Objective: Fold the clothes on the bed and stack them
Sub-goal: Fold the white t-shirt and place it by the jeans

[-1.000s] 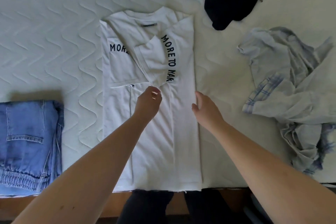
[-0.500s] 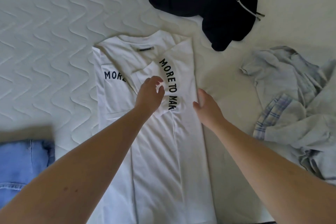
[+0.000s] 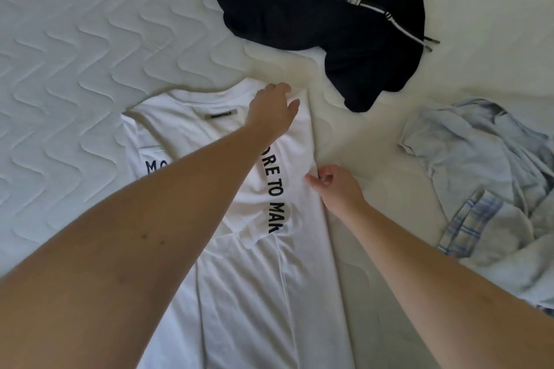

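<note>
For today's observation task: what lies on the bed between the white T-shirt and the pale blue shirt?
In the head view, only bare mattress separates the white T-shirt from the pale blue shirt, with the right hand at the T-shirt's edge.

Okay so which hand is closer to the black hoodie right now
Left. The left hand rests on the white T-shirt's shoulder, just short of the black hoodie. The right hand pinches the shirt's right edge, nearer the person.

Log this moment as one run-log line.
step: folding white T-shirt | left hand: resting near collar | right hand: pinching right edge | unfolded: black hoodie, light blue shirt
</note>
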Demonstrator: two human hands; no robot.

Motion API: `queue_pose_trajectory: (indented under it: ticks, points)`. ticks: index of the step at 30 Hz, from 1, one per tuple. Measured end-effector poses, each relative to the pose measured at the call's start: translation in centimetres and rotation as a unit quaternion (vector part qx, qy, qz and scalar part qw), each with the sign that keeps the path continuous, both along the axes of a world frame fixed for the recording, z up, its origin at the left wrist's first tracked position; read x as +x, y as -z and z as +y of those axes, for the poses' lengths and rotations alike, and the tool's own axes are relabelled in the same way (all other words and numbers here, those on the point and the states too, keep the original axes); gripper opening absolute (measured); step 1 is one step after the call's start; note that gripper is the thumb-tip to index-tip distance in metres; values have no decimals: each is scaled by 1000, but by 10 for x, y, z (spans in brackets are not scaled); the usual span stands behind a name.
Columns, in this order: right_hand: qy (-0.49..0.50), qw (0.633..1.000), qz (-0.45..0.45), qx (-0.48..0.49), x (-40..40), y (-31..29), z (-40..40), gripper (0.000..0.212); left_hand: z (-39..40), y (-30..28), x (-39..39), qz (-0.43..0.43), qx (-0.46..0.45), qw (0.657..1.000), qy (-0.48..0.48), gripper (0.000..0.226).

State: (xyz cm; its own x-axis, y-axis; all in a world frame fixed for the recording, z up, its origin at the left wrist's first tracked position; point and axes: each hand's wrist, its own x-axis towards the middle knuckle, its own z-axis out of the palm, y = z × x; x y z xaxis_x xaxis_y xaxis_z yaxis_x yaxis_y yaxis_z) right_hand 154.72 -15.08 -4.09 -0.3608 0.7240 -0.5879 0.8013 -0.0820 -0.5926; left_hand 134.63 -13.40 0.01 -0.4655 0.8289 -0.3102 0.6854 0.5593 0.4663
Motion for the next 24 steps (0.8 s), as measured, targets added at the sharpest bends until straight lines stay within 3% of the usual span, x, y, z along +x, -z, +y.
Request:
queue_pose_trajectory:
  ticks: [3, 7, 12, 14, 17, 24]
  points:
    - [-1, 1000, 6, -8, 0, 5, 4, 21, 33, 2, -11, 34, -100, 992, 64, 52]
    - [-30, 999, 12, -15, 1, 6, 8, 29, 60, -5, -19, 5, -191, 974, 117, 59]
    - [-36, 999, 12, -10, 3, 9, 9, 13, 58, 2, -31, -93, -123, 988, 25, 41]
    - [-36, 999, 0, -1, 2, 12, 8, 13, 53, 10, -39, -117, -89, 989, -5, 12]
    - [-41, 999, -28, 17, 0, 14, 6, 17, 47, 20, -45, -111, -61, 992, -14, 14]
    - [-19, 1000, -1, 20, 3, 11, 1, 16, 44, 25, -32, -70, 23, 997, -7, 24]
